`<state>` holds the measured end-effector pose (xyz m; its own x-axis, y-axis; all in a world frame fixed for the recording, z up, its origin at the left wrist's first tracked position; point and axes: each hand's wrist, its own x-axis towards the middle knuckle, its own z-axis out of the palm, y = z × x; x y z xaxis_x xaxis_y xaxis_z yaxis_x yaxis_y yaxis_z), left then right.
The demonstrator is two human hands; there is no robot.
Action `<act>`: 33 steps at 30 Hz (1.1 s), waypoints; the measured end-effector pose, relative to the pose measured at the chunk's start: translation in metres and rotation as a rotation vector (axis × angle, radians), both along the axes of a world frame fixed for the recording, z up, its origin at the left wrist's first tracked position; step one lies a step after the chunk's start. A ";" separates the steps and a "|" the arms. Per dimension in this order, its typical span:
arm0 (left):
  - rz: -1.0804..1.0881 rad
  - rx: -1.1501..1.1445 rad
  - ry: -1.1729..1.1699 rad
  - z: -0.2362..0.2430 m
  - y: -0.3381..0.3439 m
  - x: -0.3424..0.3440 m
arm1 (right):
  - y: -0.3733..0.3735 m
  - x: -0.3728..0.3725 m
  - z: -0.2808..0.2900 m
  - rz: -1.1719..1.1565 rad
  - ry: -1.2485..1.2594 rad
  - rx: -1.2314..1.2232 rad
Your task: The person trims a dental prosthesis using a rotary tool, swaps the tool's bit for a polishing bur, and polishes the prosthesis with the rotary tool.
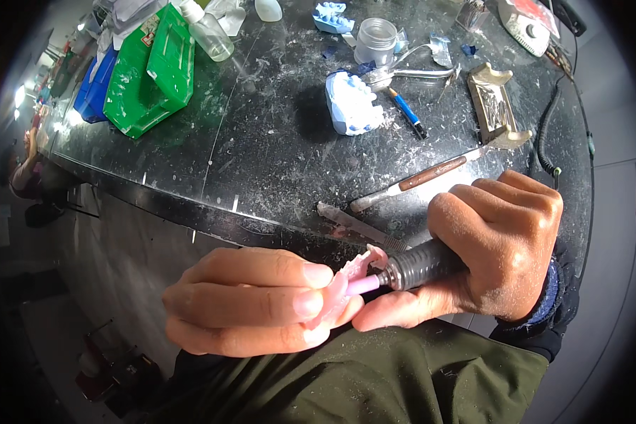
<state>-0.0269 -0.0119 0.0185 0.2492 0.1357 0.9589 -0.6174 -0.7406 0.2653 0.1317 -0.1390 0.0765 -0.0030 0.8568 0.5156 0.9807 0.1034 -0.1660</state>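
My left hand (254, 302) is closed on a pink denture base (339, 290), pinched between thumb and fingers above my lap. In my right hand (498, 244) I grip a dark, ribbed rotary handpiece (427, 264), fingers wrapped round its body and thumb stretched along below. A pale purple grinding bit (363, 285) sticks out of the handpiece's tip and meets the denture's inner side, or lies right against it. The denture's jagged upper edge rises beside the bit. White dust covers my right hand. My left fingers hide part of the denture.
On the dusty black bench (261, 141) lie a wooden-handled spatula (431, 174), a flat strip (357, 222), a blue pencil (407, 113) and a blue-white dental cast (350, 106). Farther back are a clear jar (376, 42), a metal tool rest (493, 102) and a green bin (148, 81). A coiled cord (544, 134) hangs right.
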 end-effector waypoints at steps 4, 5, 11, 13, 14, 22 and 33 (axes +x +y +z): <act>-0.027 -0.021 0.015 0.000 -0.002 -0.001 | 0.001 0.001 -0.004 0.008 0.001 0.048; -0.020 -0.021 0.015 0.001 -0.002 -0.001 | 0.001 0.000 -0.002 0.001 -0.001 0.016; -0.019 -0.019 0.009 0.000 -0.002 0.000 | 0.000 -0.001 0.000 -0.023 -0.003 -0.012; -0.020 -0.016 0.010 -0.001 -0.001 0.000 | 0.000 -0.001 0.000 -0.026 -0.005 -0.009; -0.023 -0.011 0.001 -0.002 0.000 -0.001 | 0.001 -0.001 0.000 -0.018 -0.007 -0.003; -0.010 -0.075 -0.009 -0.006 -0.008 -0.003 | 0.000 0.001 -0.003 -0.024 -0.011 0.002; 0.008 -0.108 -0.002 -0.006 -0.012 -0.006 | 0.000 0.001 -0.001 -0.029 0.004 0.003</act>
